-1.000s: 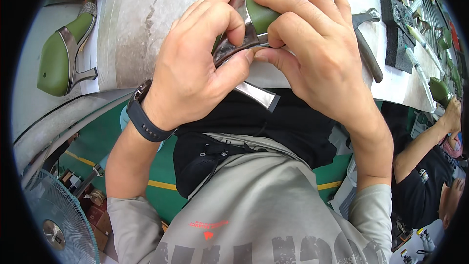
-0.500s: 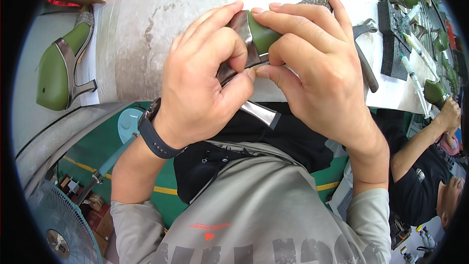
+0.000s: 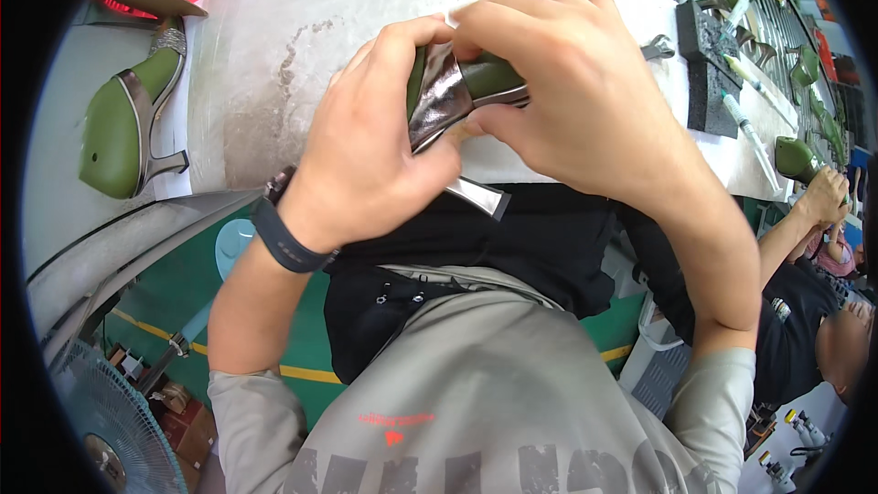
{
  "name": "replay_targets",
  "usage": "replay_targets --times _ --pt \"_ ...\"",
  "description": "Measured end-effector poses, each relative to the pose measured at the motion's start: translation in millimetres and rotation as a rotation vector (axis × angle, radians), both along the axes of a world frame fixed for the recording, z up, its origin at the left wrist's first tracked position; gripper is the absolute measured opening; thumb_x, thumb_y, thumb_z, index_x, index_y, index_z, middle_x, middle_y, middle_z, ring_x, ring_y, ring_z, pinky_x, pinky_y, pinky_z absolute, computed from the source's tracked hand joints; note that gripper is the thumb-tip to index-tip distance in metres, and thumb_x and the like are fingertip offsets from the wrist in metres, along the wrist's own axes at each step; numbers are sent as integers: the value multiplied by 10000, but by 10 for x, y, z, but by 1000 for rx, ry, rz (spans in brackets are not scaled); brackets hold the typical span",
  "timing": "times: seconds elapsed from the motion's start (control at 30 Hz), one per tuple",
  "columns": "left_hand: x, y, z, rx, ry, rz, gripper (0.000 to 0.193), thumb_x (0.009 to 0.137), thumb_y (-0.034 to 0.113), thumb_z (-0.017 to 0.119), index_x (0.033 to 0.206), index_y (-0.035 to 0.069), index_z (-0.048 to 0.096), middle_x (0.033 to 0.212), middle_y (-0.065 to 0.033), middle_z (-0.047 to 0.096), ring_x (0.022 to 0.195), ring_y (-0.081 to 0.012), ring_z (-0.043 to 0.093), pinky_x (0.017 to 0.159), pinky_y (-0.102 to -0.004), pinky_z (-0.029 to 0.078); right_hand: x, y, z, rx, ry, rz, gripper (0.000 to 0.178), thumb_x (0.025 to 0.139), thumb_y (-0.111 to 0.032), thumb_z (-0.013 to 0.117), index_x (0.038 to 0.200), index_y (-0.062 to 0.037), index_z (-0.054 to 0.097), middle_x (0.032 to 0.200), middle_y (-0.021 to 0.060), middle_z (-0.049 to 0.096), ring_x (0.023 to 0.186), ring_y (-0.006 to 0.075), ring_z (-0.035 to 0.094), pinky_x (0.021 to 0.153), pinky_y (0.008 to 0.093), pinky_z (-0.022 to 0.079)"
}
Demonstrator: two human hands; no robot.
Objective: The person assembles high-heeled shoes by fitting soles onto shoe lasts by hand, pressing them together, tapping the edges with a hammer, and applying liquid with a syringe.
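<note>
Between my hands is a half-made high-heeled shoe (image 3: 441,91), a green last with a shiny bronze-brown strap across it. Its slim silver heel (image 3: 480,198) points down toward my lap. My left hand (image 3: 366,151) wraps round the toe side, thumb along the lower edge of the strap. From the other side my right hand (image 3: 585,110) grips the shoe, fingers curled over the top and thumb against the strap's lower edge, close to the left thumb. The right hand hides the shoe's back part.
Another green shoe (image 3: 110,142) lies at the worktable's left end. To the right are a hammer's head (image 3: 657,48), a black block (image 3: 709,82) and syringes (image 3: 750,133). Beyond, a co-worker's hand (image 3: 825,197) holds a green last. A fan (image 3: 119,439) stands lower left.
My right hand has shifted left and over the top of the shoe, its forearm swinging outward. The shoe has turned, bringing more of the bronze strap into sight.
</note>
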State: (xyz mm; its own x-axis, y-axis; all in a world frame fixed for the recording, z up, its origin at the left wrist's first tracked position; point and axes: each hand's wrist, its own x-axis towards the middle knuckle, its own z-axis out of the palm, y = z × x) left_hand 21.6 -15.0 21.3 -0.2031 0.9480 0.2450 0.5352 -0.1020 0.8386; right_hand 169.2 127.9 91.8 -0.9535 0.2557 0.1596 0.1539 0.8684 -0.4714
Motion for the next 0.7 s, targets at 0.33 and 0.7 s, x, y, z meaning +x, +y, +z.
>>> replay_targets --times 0.33,0.7 --pt "-351 139 308 -288 -59 -125 662 806 116 714 1415 -87 550 1318 -212 652 1236 -270 626 1104 -383 460 377 332 -498 37 239 -67 691 716 -285 920 1331 -82 681 1489 159 585 1381 377 533 1135 470 451" --pt "-388 239 296 -367 -227 -187 718 857 156 783 1485 -68 514 1312 -173 648 1172 -229 627 1051 -351 482 351 487 -547 -25 231 -20 711 730 -450 887 1286 -45 705 1413 147 641 1346 370 557 1121 471 450"
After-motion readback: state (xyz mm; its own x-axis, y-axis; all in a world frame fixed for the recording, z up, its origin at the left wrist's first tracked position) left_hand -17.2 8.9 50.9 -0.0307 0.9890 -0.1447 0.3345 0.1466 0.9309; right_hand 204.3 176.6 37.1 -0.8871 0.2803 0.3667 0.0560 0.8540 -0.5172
